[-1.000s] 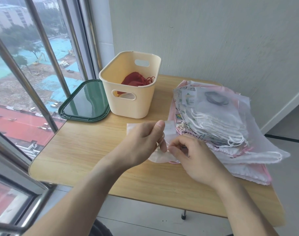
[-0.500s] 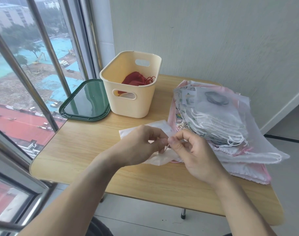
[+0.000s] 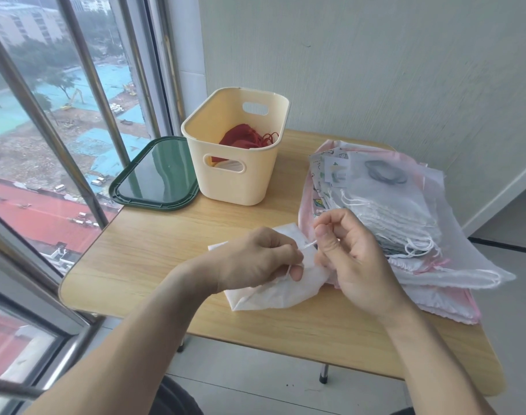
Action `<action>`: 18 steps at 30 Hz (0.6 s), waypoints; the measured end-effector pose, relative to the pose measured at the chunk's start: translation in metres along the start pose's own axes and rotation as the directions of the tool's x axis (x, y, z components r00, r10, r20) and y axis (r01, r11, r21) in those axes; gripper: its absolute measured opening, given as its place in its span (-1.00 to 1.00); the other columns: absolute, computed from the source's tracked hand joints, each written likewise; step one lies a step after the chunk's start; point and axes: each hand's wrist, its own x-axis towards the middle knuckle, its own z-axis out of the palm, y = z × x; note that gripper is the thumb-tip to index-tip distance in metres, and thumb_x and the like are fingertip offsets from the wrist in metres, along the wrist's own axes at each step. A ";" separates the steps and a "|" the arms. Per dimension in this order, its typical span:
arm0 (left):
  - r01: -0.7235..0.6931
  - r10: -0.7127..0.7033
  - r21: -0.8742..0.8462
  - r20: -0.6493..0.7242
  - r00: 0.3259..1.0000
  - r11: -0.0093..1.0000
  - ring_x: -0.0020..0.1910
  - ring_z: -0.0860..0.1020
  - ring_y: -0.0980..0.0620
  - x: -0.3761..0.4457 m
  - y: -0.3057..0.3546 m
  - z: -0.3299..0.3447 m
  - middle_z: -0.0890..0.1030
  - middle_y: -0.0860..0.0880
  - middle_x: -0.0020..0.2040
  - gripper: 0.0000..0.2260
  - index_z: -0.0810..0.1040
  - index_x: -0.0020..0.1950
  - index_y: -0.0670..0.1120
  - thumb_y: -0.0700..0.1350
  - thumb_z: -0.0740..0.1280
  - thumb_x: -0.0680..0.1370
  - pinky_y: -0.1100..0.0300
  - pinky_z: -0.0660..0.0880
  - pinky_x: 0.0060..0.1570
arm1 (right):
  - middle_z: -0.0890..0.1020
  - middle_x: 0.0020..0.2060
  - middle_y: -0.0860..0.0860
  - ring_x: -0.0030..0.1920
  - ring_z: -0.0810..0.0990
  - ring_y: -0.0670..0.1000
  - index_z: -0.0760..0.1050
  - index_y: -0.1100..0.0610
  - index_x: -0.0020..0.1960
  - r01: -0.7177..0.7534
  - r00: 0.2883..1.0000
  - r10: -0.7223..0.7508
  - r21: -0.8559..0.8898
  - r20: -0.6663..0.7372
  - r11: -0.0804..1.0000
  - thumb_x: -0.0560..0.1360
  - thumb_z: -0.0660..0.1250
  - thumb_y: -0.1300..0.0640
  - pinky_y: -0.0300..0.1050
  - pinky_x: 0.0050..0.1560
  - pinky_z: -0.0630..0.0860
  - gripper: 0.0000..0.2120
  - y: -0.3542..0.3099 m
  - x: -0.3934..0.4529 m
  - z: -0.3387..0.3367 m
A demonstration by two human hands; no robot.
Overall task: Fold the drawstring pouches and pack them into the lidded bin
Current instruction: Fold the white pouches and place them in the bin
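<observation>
The white drawstring pouch point(image 3: 273, 290) lay on the desk point(image 3: 154, 259) near the open bin point(image 3: 234, 151), while the left hand point(image 3: 255, 259) and right hand point(image 3: 350, 253) pinched its cord point(image 3: 308, 244) with closed fingers, probably to tidy it before folding.

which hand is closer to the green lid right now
Left. The left hand is on the white pouch, below and right of the green lid; the right hand is farther right, by the pouch stack.

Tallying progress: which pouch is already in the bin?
The red pouch, lying inside the bin; the white pouch is in the hands, the rest are stacked on the table.
</observation>
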 end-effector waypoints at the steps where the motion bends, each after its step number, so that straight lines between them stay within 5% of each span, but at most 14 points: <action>1: 0.000 0.000 -0.037 -0.013 1.000 0.999 -0.49 0.26 0.14 0.000 0.000 0.000 0.34 0.12 -0.50 -0.67 0.53 -0.32 -0.10 -0.14 0.23 0.64 0.33 0.22 -0.47 | 0.46 -0.34 -0.16 -0.40 0.38 -0.12 0.46 0.05 0.00 -0.001 1.000 0.000 0.014 0.025 1.000 0.64 0.28 0.07 -0.33 -0.39 0.35 -0.93 -0.001 0.000 -0.002; 4: -0.059 0.053 -0.072 -0.080 0.995 0.996 -0.44 0.26 0.12 0.002 -0.001 0.000 0.33 0.10 -0.45 -0.72 0.49 -0.36 -0.05 -0.01 0.22 0.53 0.31 0.24 -0.42 | 0.37 -0.32 -0.02 -0.36 0.32 -0.02 0.48 0.03 -0.07 0.023 0.994 -0.015 -0.074 0.108 0.997 0.53 0.38 0.14 -0.22 -0.36 0.33 -0.92 -0.003 -0.001 -0.005; 7: -0.094 0.080 -0.098 -0.138 0.987 0.991 -0.40 0.26 0.10 0.004 -0.003 0.000 0.31 0.07 -0.43 -0.74 0.44 -0.39 -0.04 0.01 0.19 0.48 0.27 0.24 -0.38 | 0.40 -0.31 -0.01 -0.28 0.37 0.15 0.57 -0.04 -0.17 0.059 0.996 -0.041 -0.232 0.084 0.971 0.40 0.44 -0.02 0.06 -0.26 0.40 -0.92 -0.002 -0.002 -0.002; 11: -0.121 0.106 -0.114 -0.130 0.986 0.986 -0.43 0.27 0.13 0.004 -0.004 -0.001 0.33 0.10 -0.45 -0.72 0.44 -0.37 -0.07 -0.04 0.19 0.53 0.34 0.25 -0.40 | 0.47 -0.25 0.01 -0.24 0.41 -0.04 0.67 -0.06 -0.14 0.118 0.993 -0.107 -0.297 0.050 0.948 0.38 0.44 -0.12 -0.20 -0.16 0.37 -0.85 0.002 -0.003 -0.002; 18: -0.114 0.165 0.212 -0.242 0.956 0.971 -0.40 0.35 0.15 0.010 -0.013 0.004 0.43 0.18 -0.46 -0.71 0.47 -0.35 0.03 -0.02 0.19 0.57 0.20 0.31 -0.32 | 0.59 -0.13 0.03 -0.08 0.60 -0.19 0.73 0.11 -0.17 0.143 0.986 -0.166 -0.390 -0.025 0.909 0.38 0.57 0.31 -0.47 -0.16 0.38 -0.88 0.006 -0.005 0.006</action>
